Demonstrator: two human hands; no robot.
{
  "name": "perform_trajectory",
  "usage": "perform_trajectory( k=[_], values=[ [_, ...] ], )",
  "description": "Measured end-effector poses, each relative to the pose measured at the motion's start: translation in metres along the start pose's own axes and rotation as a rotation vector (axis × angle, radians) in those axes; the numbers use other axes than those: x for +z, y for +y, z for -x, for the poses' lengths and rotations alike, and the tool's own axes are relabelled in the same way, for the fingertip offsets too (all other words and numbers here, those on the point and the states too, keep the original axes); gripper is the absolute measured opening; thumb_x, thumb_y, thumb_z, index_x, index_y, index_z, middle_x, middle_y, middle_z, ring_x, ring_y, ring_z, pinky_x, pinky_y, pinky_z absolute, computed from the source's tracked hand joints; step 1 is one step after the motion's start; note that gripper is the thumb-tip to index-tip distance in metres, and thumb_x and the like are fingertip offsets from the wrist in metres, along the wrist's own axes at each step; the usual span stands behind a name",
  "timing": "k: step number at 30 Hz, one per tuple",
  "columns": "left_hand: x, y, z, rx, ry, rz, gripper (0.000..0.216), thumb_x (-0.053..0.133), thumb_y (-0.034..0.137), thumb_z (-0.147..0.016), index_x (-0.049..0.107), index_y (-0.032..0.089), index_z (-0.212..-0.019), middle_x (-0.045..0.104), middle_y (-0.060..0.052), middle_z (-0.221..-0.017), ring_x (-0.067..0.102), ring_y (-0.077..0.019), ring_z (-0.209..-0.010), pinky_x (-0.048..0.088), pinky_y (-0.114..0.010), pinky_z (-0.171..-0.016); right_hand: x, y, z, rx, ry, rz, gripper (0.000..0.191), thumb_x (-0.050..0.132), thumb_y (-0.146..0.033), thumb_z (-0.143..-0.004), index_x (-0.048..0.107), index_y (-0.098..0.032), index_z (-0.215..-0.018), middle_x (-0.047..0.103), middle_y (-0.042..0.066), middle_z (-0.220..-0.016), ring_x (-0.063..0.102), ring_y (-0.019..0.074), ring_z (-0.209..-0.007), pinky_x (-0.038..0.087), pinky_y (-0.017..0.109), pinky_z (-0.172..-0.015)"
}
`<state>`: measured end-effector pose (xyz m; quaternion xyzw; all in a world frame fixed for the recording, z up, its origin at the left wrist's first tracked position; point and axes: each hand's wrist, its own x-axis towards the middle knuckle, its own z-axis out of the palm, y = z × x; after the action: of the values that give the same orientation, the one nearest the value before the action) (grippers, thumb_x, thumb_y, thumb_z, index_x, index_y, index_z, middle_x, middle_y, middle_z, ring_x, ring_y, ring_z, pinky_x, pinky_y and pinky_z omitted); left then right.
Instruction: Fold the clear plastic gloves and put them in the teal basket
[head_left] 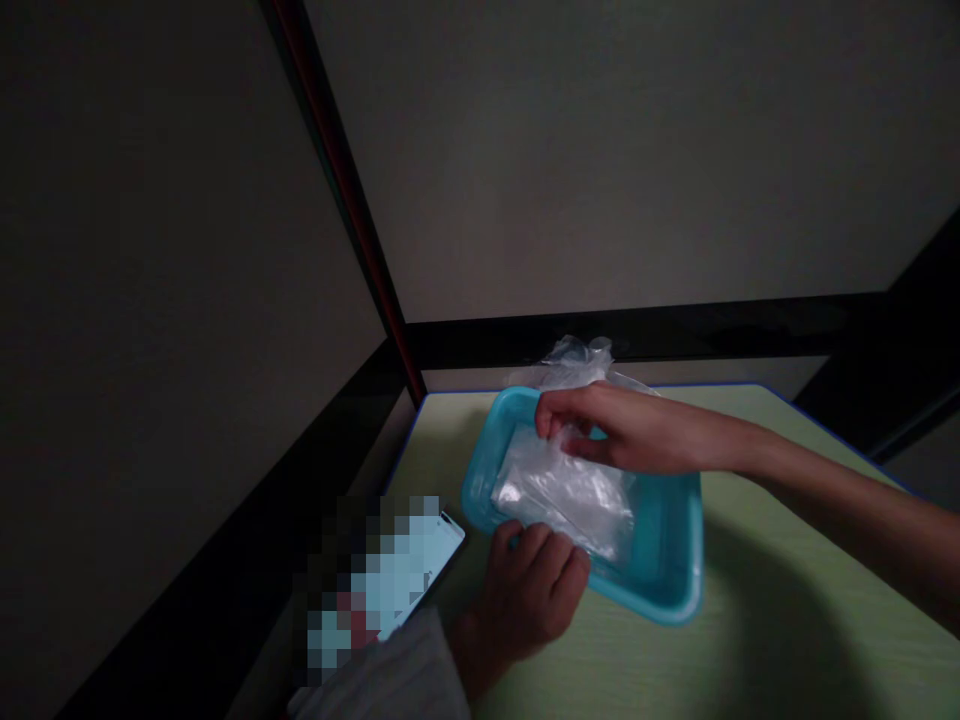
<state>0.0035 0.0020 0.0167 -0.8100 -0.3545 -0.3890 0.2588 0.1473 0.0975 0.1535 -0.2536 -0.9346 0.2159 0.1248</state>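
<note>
A blue plastic basin rests at a slant on the pale green table. Inside it lies a clear plastic bag, crinkled and shiny, with what looks like something flat and whitish in it. My right hand reaches over the basin from the right, thumb and fingers pinched on the bag's upper part. At the near side, my left hand is closed with its fingers curled over the basin's rim. Its fingertips are partly hidden, so I cannot tell whether they touch the bag as well.
More crumpled clear plastic stands behind the basin's far rim. A phone with a lit, blurred-out screen is left of the basin, beside my left sleeve. Walls meet in a corner behind the table.
</note>
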Motion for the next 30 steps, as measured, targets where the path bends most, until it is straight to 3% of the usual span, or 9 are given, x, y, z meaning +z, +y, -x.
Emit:
perform_trajectory(
  k=[4,7,14,19,23,30],
  values=[
    [0.000,0.000,0.000,0.009,0.021,0.008,0.024,0.038,0.008,-0.090,0.054,0.016,-0.073,0.056,0.001,-0.063,0.049,-0.0138,-0.059,0.032,-0.030,-0.065,0.007,-0.005,-0.019,0.047,-0.288,0.171,0.026,0.052,0.001,-0.071,0.056,-0.014,-0.092,0.058,0.002,-0.076,0.053,0.0147,-0.068,0.037,0.022,-0.057],
    [0.001,0.000,-0.001,0.015,0.048,0.016,0.026,0.037,0.008,-0.090,0.055,0.015,-0.073,0.056,0.001,-0.062,0.051,-0.0142,-0.061,0.033,-0.030,-0.065,0.023,-0.002,-0.033,0.054,-0.335,0.169,0.028,0.056,0.004,-0.065,0.058,-0.014,-0.086,0.060,0.002,-0.075,0.054,0.0162,-0.070,0.037,0.023,-0.058],
    [0.000,0.001,-0.002,0.011,0.036,0.003,0.026,0.038,0.008,-0.090,0.055,0.015,-0.072,0.057,0.001,-0.063,0.050,-0.0138,-0.060,0.033,-0.031,-0.066,0.052,0.010,-0.037,0.111,-0.123,0.088,0.027,0.055,0.002,-0.063,0.057,-0.016,-0.082,0.063,0.003,-0.084,0.055,0.0171,-0.079,0.041,0.025,-0.068],
    [-0.001,0.001,-0.003,0.017,0.023,0.009,0.031,0.034,0.009,-0.093,0.055,0.016,-0.071,0.056,0.001,-0.062,0.049,-0.0134,-0.060,0.032,-0.030,-0.064,0.063,0.021,-0.039,0.258,0.037,0.024,0.020,0.062,-0.004,-0.063,0.058,-0.016,-0.078,0.061,0.000,-0.073,0.056,0.0152,-0.069,0.040,0.023,-0.058],
    [-0.001,0.001,-0.004,0.007,0.030,0.013,0.032,0.033,0.009,-0.094,0.055,0.015,-0.071,0.056,0.001,-0.062,0.049,-0.0136,-0.060,0.032,-0.030,-0.065,0.070,0.031,-0.044,0.330,0.066,0.001,0.019,0.069,-0.006,-0.060,0.057,-0.015,-0.072,0.059,-0.003,-0.065,0.056,0.0127,-0.062,0.036,0.020,-0.051],
    [0.000,0.000,-0.003,0.003,0.027,0.017,0.031,0.034,0.008,-0.092,0.055,0.015,-0.070,0.056,0.001,-0.062,0.048,-0.0139,-0.060,0.031,-0.031,-0.063,0.075,0.029,-0.045,0.329,0.066,0.114,0.017,0.069,-0.011,-0.064,0.058,-0.017,-0.077,0.062,0.000,-0.073,0.057,0.0153,-0.069,0.036,0.022,-0.055]
  ],
)
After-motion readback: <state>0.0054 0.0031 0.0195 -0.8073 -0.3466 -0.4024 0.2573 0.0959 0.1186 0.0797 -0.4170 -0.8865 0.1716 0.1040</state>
